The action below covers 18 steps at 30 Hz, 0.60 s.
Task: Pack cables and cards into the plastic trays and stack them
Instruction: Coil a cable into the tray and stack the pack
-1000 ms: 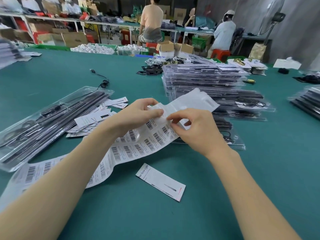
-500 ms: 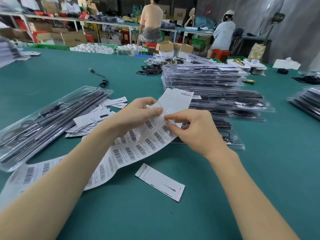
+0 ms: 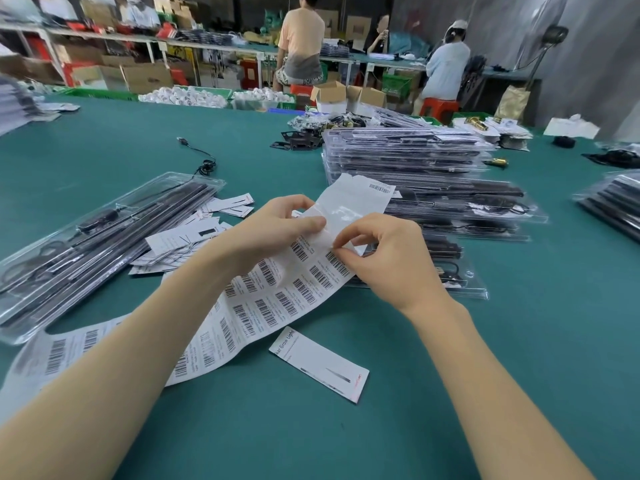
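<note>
A long white strip of barcode labels [image 3: 263, 306] runs from the lower left up to both hands. My left hand [image 3: 277, 226] pinches the strip's upper part. My right hand [image 3: 384, 258] pinches a barcode label at the strip's edge with thumb and forefinger. The bare end of the backing [image 3: 353, 202] stands up behind the fingers. A white product card [image 3: 320, 363] lies flat on the green table just below the strip. Clear plastic trays with black bars and cables [image 3: 93, 237] lie at the left. A tall stack of filled trays [image 3: 415, 168] stands behind my right hand.
Loose white cards [image 3: 180, 240] are scattered beside the left trays. A black cable [image 3: 201, 157] lies farther back. Another tray stack [image 3: 613, 202] sits at the right edge. People work at benches beyond the green table [image 3: 536, 323], among boxes and shelves.
The free end of the backing has dropped lower and folded over. My right hand's fingers have shifted down onto a label at the strip's edge. The left hand has kept its grip.
</note>
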Motion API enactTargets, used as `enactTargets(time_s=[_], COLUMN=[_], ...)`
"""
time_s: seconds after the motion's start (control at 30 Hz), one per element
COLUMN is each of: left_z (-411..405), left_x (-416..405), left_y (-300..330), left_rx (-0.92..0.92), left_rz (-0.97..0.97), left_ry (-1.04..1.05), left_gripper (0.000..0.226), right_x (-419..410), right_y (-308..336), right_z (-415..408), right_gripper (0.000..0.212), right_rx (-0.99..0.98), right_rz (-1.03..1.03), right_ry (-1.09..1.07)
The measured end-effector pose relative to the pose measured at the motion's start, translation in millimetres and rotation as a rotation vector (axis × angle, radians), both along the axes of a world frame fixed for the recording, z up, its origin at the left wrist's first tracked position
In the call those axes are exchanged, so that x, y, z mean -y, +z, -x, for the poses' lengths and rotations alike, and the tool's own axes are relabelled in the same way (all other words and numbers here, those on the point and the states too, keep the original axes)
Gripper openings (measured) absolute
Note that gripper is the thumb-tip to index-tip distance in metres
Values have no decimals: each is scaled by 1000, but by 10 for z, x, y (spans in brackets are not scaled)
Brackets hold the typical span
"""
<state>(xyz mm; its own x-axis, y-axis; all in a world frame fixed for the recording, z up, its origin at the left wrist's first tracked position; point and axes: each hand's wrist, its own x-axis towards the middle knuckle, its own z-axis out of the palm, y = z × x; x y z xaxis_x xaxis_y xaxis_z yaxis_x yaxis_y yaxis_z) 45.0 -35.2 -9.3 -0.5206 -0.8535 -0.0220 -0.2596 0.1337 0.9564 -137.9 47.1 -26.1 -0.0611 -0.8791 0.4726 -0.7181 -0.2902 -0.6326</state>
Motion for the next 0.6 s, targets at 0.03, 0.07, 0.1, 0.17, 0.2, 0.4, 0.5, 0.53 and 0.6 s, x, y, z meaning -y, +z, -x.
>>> enactTargets(time_s=[0.03, 0.07, 0.1, 0.17, 0.2, 0.4, 0.5, 0.53, 0.6], left_z=[0, -3, -6, -11, -14, 31, 99, 116, 131], left_x=[-4, -5, -4, 5, 7, -1, -13, -23, -33], left_y=[3, 7, 12, 13, 14, -40, -128, -155, -194], left_rx=[5, 10, 14, 14, 13, 170, 327, 312, 263], left_rz=[5, 10, 14, 13, 7, 212, 511, 538, 553], left_ry=[-1, 1, 3, 7, 10, 79, 239, 261, 279], left_gripper=[16, 17, 17, 17, 17, 13, 16, 17, 20], right_x=[0, -2, -4, -12, -16, -54, -78, -85, -98], right_y=[3, 8, 14, 27, 33, 86, 151, 180, 246], right_z=[-2, -3, -2, -2, -5, -18, 33, 73, 163], right_gripper=[7, 7, 8, 8, 8, 7, 7, 7, 9], right_rx=[-1, 2, 7, 11, 4, -151, -160, -111, 78], right_rz=[-6, -8, -8, -9, -7, 3, -62, -88, -122], right_ry=[4, 8, 14, 27, 29, 18, 120, 128, 132])
